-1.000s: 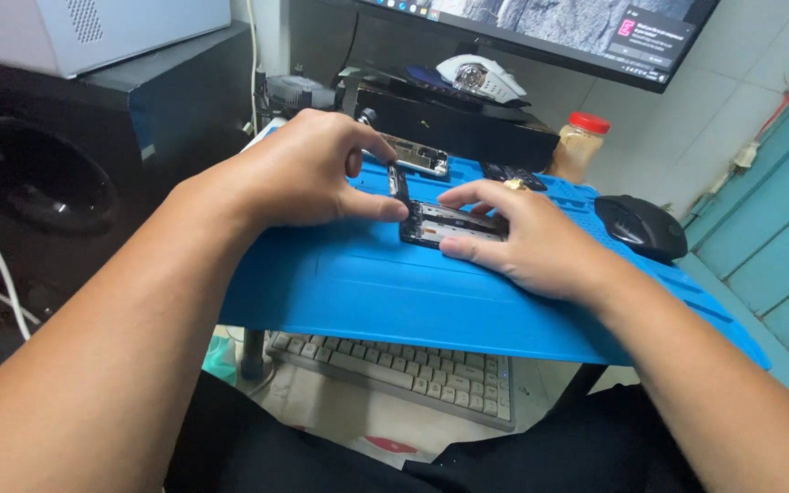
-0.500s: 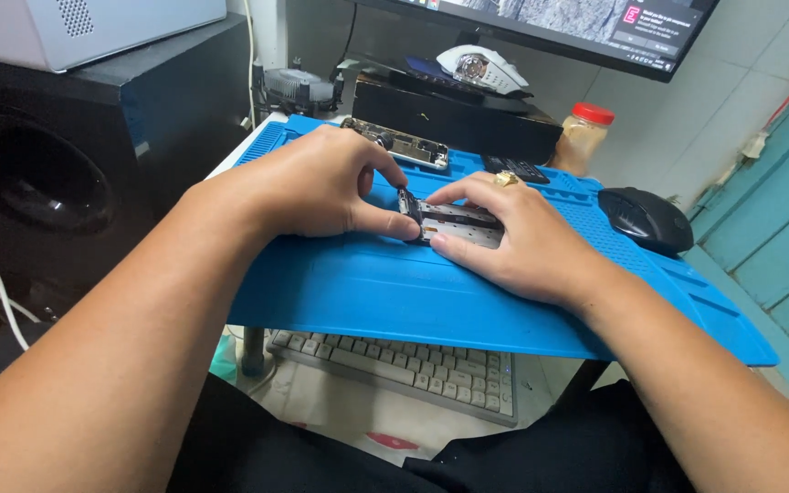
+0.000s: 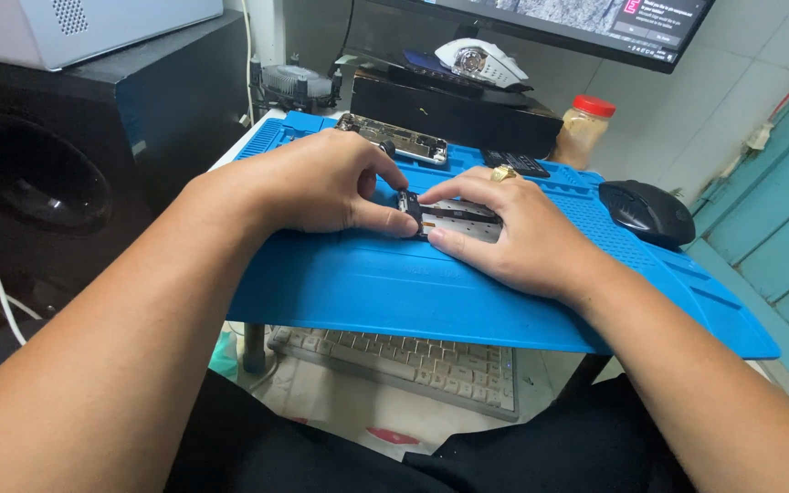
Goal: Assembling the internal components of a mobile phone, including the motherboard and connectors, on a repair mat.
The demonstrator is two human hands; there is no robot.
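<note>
The grip of the left hand (image 3: 321, 187) is narrow: thumb and forefinger pinch the near-left end of a small opened phone part (image 3: 454, 219), a flat grey and black piece that lies on the blue work mat (image 3: 394, 283). The grip of the right hand (image 3: 513, 233) is also closed on that same part, its thumb pressed along the near edge and its fingers laid over the far edge, so the piece sits held between both hands near the middle of the mat. A gold ring (image 3: 502, 173) shows on 1 finger of the right hand.

The mat rests on the table, tilted toward the person, and overhangs a pale keyboard (image 3: 404, 361) that lies below its front edge. At the far side of the mat lies a second opened phone frame (image 3: 399, 139), well apart from the hands. A black mouse (image 3: 646, 212) sits on the right part of the mat, and a jar with a red lid (image 3: 582, 132) stands behind it. A white mouse-shaped shell (image 3: 481, 62) rests on a black box under the monitor (image 3: 595, 23). A large black speaker (image 3: 57, 173) stands to the left.
</note>
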